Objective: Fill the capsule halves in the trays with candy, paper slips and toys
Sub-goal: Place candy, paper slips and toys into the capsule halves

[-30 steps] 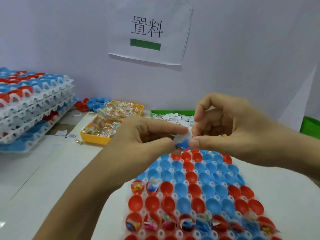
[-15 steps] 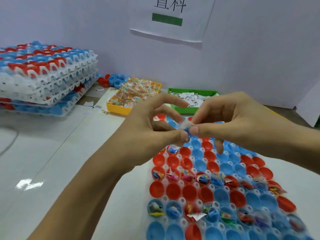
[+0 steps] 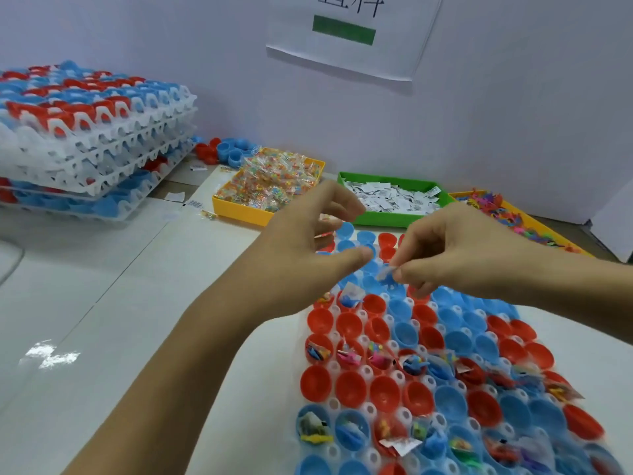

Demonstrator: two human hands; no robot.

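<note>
A white tray of red and blue capsule halves lies in front of me; some halves hold toys, candy and slips, others are bare. My right hand pinches a small blue toy with a white paper slip above the tray's far rows. My left hand hovers just left of it with fingers spread and holds nothing. Behind the tray stand a yellow bin of wrapped candy, a green bin of paper slips and a yellow bin of small toys.
A stack of white trays filled with red and blue halves stands at the left. Loose red and blue halves lie by the wall behind the candy bin. A paper sign hangs on the wall. Scattered slips lie on the table.
My left hand has let go of the toy and slip and opened, moving slightly left. My right hand keeps the pinch and has lowered toward the tray. The view tilted downward.
</note>
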